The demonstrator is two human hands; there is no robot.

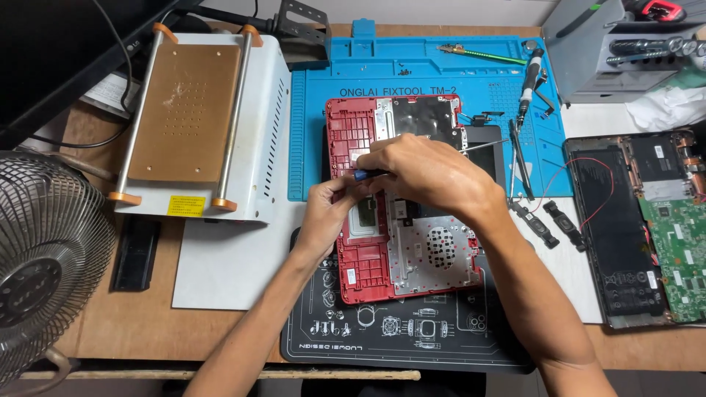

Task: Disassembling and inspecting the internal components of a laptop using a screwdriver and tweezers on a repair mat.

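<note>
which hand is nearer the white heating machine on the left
Left. The left hand is over the red laptop shell's left edge, nearer the white machine; the right hand is farther right.

A single head-worn camera looks steeply down and forward from the near edge of the desk, close above it, so the frame runs from that near edge to the far edge, with both forearms entering from the bottom.

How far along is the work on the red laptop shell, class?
Done: the opened laptop base lies apart at the right, circuit board exposed, and two small speakers lie loose. In hand: both hands, left hand and right hand, hold a blue-handled screwdriver over the red shell. Left: the metal plate remains in the shell.
</note>
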